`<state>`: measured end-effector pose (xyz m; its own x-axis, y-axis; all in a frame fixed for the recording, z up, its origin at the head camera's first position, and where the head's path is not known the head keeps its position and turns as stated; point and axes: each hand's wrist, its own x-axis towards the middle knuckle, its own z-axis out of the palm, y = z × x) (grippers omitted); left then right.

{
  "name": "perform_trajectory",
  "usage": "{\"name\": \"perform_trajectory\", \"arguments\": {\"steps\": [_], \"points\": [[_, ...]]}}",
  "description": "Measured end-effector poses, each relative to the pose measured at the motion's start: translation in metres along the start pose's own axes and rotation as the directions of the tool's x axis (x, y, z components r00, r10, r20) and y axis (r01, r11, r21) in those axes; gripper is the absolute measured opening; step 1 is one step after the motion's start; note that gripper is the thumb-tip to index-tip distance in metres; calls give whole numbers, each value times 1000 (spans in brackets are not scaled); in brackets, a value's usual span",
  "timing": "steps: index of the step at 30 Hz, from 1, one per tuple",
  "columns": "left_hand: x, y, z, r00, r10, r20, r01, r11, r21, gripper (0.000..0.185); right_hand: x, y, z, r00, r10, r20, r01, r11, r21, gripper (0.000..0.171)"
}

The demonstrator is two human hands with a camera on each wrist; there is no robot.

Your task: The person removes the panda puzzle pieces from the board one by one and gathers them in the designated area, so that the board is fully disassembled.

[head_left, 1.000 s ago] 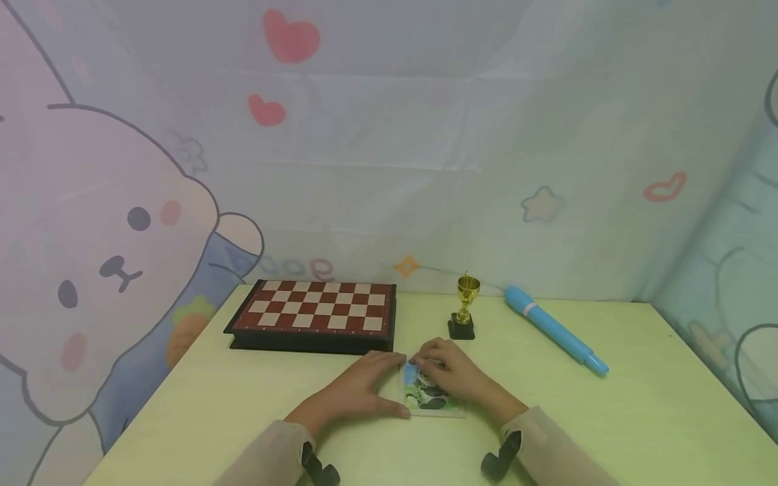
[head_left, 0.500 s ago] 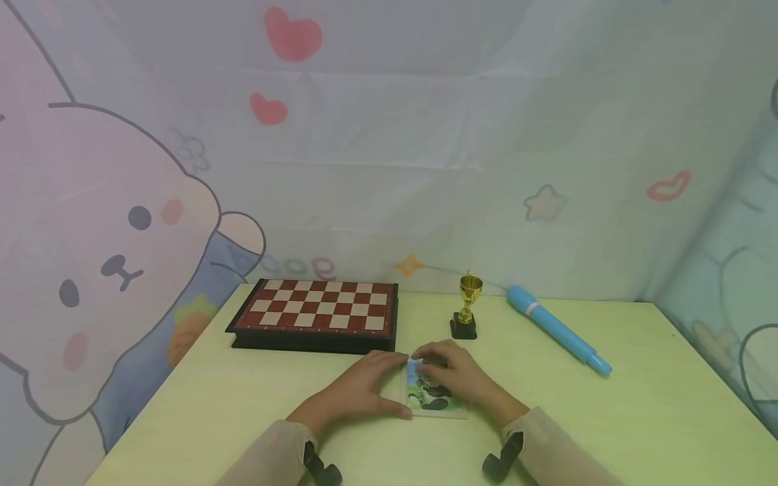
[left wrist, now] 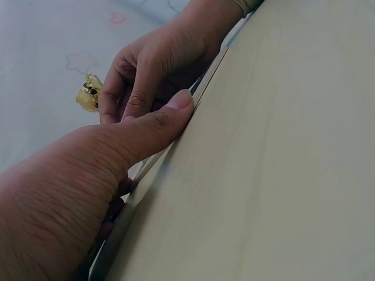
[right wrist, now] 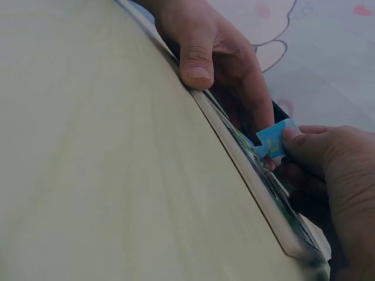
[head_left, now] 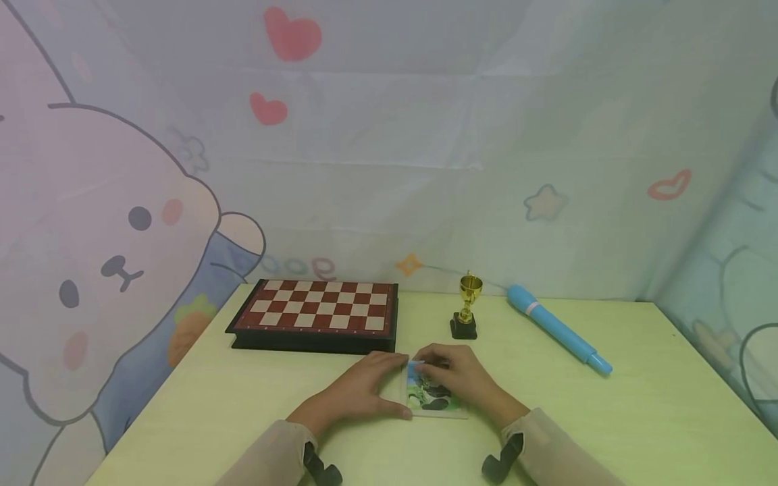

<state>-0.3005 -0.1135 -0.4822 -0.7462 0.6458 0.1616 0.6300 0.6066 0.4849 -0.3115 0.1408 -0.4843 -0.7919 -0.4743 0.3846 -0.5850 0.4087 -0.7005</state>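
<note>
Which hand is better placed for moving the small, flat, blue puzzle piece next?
Probably the right hand: it pinches the blue piece, while the left hand touches the flat, pale-rimmed picture board.

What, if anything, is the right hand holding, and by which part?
A small blue puzzle piece, pinched by the end nearest the right hand.

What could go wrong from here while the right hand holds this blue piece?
The blue piece could slip, because the right hand pinches it at one end. It looks tilted above the picture board, so it might scrape it. The picture board may turn, since the left hand holds only its left side.
</note>
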Motion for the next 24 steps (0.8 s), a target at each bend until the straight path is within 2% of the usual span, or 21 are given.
{"name": "perform_trajectory", "arguments": {"steps": [6,9,11,13,17,20,24], "points": [[0,2,0,1000,-6,3,6,1000,4,102,-1,0,-4,997,-74,33,76,996,-49,11],[0,1,0,1000,-8,7,8,1000,1,102,-2,2,-5,992,-113,46,116,992,-49,11],[0,1,1,1000,-7,7,7,1000,5,102,-2,3,-5,993,-112,34,113,993,-30,12],[0,0,1,1000,-6,6,6,1000,7,102,-2,4,-6,995,-95,12,95,995,-7,12],[-1,0,1,1000,0,3,0,1000,3,101,-6,8,-13,999,15,-43,-13,999,49,13],[-1,1,1,1000,5,-1,-5,1000,-1,101,-14,16,-26,992,93,-80,-89,994,59,13],[-2,2,1,1000,4,-11,-4,1000,4,101,-28,36,-48,980,152,-125,-149,988,31,13]]}}
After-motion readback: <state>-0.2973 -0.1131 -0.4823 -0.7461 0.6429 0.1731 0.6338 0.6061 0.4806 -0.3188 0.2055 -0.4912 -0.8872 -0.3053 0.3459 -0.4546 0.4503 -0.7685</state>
